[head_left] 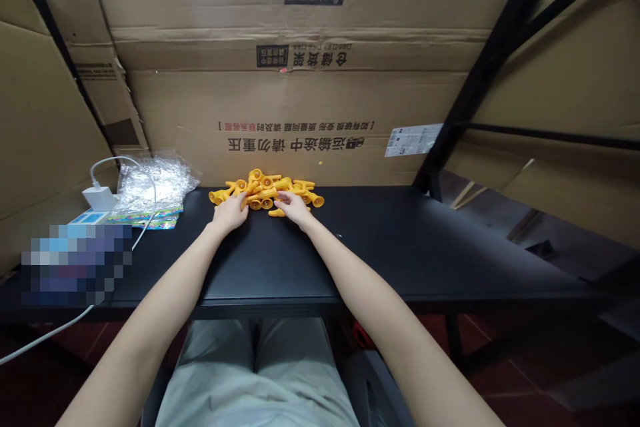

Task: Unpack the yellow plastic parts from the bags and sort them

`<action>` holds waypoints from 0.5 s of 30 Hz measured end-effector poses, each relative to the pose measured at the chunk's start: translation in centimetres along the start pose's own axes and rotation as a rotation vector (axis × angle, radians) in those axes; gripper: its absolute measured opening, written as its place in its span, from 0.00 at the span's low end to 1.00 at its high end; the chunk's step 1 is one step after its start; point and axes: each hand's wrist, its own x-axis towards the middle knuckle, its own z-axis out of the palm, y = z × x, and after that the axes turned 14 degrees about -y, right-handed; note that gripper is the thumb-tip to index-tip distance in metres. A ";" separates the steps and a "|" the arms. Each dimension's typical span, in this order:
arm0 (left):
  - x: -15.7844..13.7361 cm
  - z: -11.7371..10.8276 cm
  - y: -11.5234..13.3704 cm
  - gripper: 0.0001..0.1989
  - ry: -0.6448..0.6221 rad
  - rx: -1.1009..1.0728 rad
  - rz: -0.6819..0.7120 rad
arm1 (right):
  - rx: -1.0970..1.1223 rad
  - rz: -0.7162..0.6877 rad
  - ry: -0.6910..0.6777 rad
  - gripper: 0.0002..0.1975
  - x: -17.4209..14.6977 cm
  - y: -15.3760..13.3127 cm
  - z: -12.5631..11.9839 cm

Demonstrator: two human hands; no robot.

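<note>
A pile of small yellow plastic pieces [267, 183], each with a flared, cup-like end, lies at the back of the black table. My left hand [231, 212] touches the pile's left front side, its fingers reaching in among the pieces. On the right front side, my right hand [296, 208] rests against the pile with its fingers pointing left, just above one loose yellow piece [277, 213]. Both hands look open, though some fingertips are hidden among the pieces. No piece is lifted off the table.
Clear plastic bags [155, 181] lie at the back left over colourful packets [170, 217]. A white charger [99, 198] with a cable stands beside them, near a blurred-out object [75, 263]. Cardboard [300, 93] walls the back of the black table [390, 247]; a black metal post [470, 73] rises at right.
</note>
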 end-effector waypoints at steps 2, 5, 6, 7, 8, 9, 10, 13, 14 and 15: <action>0.3 0.5 -0.7 0.26 0.002 -0.039 0.035 | 0.015 -0.015 -0.010 0.12 0.0 0.0 0.0; 0.6 1.1 -1.4 0.25 0.019 -0.097 0.070 | 0.031 -0.021 -0.010 0.11 -0.2 -0.2 0.0; 0.6 1.2 -1.5 0.25 0.035 -0.107 0.073 | 0.038 -0.019 -0.005 0.11 -0.3 -0.3 0.0; 0.6 1.3 -1.5 0.24 0.056 -0.113 0.072 | 0.046 -0.018 -0.001 0.10 -0.4 -0.5 0.0; 0.5 1.3 -1.5 0.24 0.079 -0.120 0.068 | 0.059 -0.021 0.004 0.10 -0.5 -0.7 0.0; 0.5 1.4 -1.4 0.23 0.103 -0.130 0.064 | 0.076 -0.027 0.010 0.11 -0.6 -1.0 0.0; 0.4 1.3 -1.3 0.22 0.127 -0.144 0.062 | 0.095 -0.036 0.017 0.11 -0.7 -1.2 0.1; 0.2 1.1 -1.1 0.18 0.183 -0.194 0.079 | 0.148 -0.072 0.048 0.15 -0.8 -2.0 0.4; 0.1 1.0 -1.1 0.17 0.197 -0.209 0.093 | 0.158 -0.083 0.058 0.16 -0.8 -2.2 0.5; 0.1 0.8 -1.0 0.16 0.210 -0.222 0.110 | 0.164 -0.093 0.068 0.17 -0.9 -2.4 0.6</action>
